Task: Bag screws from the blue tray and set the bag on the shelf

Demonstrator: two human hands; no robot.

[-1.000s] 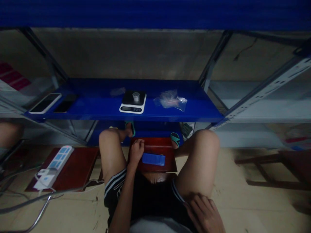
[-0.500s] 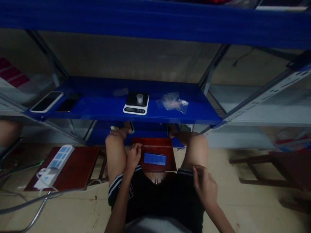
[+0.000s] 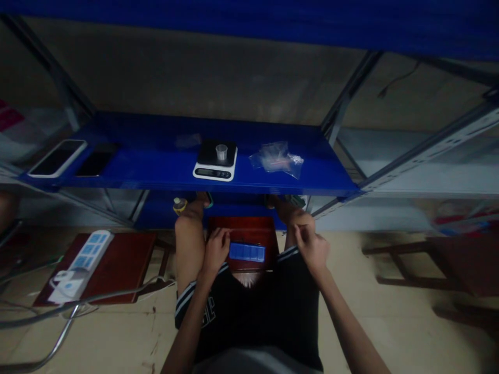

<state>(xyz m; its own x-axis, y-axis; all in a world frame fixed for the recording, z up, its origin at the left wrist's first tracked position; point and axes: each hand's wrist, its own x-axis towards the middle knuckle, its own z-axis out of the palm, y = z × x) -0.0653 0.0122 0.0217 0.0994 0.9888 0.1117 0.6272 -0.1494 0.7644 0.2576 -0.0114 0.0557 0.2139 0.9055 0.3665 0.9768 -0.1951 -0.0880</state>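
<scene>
My left hand (image 3: 217,251) is over my left thigh, beside the reddish-brown wooden stool (image 3: 218,223) between my legs. Its fingers are curled together, and whatever they may pinch is too small to make out. A blue compartment box (image 3: 247,252) lies on that stool, just right of this hand. My right hand (image 3: 315,247) is raised near my right knee, its thumb and fingers drawn together; any content is hidden. Ahead on the blue shelf (image 3: 156,166), a small clear cup (image 3: 221,151) stands on a black-and-white digital scale (image 3: 215,171).
Clear plastic bags (image 3: 276,158) lie right of the scale. A white-edged device (image 3: 58,158) and a dark phone (image 3: 96,160) rest at the shelf's left. A power strip (image 3: 88,257) sits on a second stool (image 3: 120,259), cables nearby. A yellow bottle (image 3: 179,206) stands behind my left knee.
My right hand has moved forward and inward from my right thigh toward the knee, and my right leg has swung inward. My left hand stays nearly in place. The view has shifted slightly.
</scene>
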